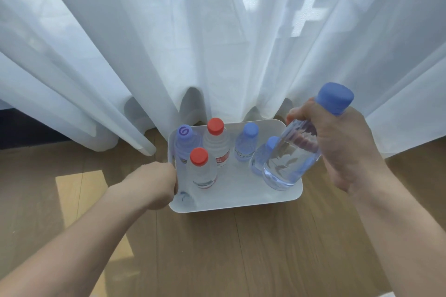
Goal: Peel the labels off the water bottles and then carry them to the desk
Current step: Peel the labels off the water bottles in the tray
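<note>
A white bin (pixel 241 206) stands on the wooden floor by the curtain, with several water bottles upright in it. My right hand (pixel 342 144) grips a clear, label-free bottle with a blue cap (pixel 289 164), held tilted above the bin's right side. My left hand (pixel 156 184) is closed on the bin's left rim. Inside stand two red-capped bottles (pixel 201 169) (pixel 216 144) with labels, a purple-capped bottle (pixel 185 138), and two small blue-capped bottles (pixel 246 143) (pixel 261 157); the nearer small one is partly hidden behind the held bottle.
A sheer white curtain (pixel 217 43) hangs to the floor just behind the bin. Wooden floor (pixel 241 253) spreads in front, with a sunlit patch (pixel 79 190) at the left. A dark strip (pixel 24 128) shows at the far left under the curtain.
</note>
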Tool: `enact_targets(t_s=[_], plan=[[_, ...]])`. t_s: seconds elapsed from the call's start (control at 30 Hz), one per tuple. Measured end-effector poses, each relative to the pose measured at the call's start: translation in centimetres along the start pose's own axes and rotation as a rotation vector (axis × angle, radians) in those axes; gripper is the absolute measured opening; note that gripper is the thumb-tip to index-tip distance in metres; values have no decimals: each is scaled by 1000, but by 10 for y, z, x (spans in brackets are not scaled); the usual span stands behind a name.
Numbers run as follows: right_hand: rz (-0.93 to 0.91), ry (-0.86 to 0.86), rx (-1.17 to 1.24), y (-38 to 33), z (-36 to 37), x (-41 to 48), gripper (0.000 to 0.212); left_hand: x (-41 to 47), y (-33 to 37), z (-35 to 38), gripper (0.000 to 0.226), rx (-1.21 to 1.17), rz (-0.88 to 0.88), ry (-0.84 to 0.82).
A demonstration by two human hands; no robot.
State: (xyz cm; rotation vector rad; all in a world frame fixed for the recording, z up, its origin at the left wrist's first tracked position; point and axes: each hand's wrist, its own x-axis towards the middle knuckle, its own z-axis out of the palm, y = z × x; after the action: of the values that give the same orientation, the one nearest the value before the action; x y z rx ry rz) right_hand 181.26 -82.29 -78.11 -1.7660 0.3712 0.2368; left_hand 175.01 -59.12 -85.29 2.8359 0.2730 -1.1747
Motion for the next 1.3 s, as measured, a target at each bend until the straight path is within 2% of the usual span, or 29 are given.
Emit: enact_targets(t_s=[0.13,0.23,0.33,0.43,0.5,0.67,0.77,1.07,1.2,1.3], plan=[[-1,-44,13,15,-6,5,28,-3,1,-15,20,48,26,86],[57,-30,30,36,-6,9,20,-10,4,-34,20,34,47,139],[64,-54,-137,55,-5,12,9,-19,7,-49,22,-18,49,265],[23,-134,-341,68,-3,15,24,-25,17,-55,17,-184,98,417],[-8,-181,-427,73,0,17,28,-26,24,-55,13,-303,168,454],[-55,-187,-734,90,2,26,23,-26,33,-58,9,-675,295,444],[-42,-200,-789,99,3,28,26,-25,36,-57,9,-826,336,414],[9,-234,-932,111,17,33,34,-26,42,-58,10,-878,351,417],[137,-244,-867,104,27,37,61,-33,46,-57,12,-844,358,410],[166,-204,-816,101,31,43,68,-35,47,-58,11,-846,357,415]])
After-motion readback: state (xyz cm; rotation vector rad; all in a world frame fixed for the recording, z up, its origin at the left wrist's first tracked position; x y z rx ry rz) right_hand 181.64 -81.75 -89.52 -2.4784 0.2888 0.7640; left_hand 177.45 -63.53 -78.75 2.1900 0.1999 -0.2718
